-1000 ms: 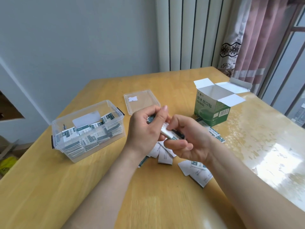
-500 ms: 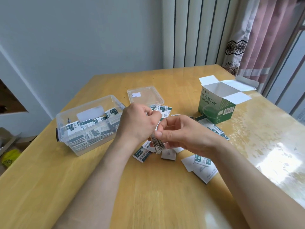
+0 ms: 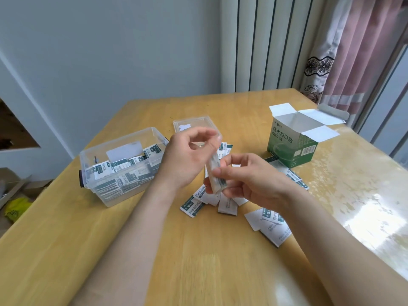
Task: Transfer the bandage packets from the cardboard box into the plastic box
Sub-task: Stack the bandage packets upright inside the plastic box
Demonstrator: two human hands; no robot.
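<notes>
Head view: right fingers (image 3: 221,172) pinch flat paper packet stack (image 3: 217,184); left fingers (image 3: 205,134) blurred, unclear

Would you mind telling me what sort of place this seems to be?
Probably a room in a home: a wooden table, a pink curtain beside a window, and what looks like a white radiator against the wall.

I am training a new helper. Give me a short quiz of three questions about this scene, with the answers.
1. True or false: the cardboard box stands with its top flaps open.
2. What does the right hand grip? A) a pen B) a stack of packets C) a cup
3. Where do the loose packets lie?

Key: 1 true. 2 B. 3 On the table, between the plastic box and the cardboard box.
</notes>
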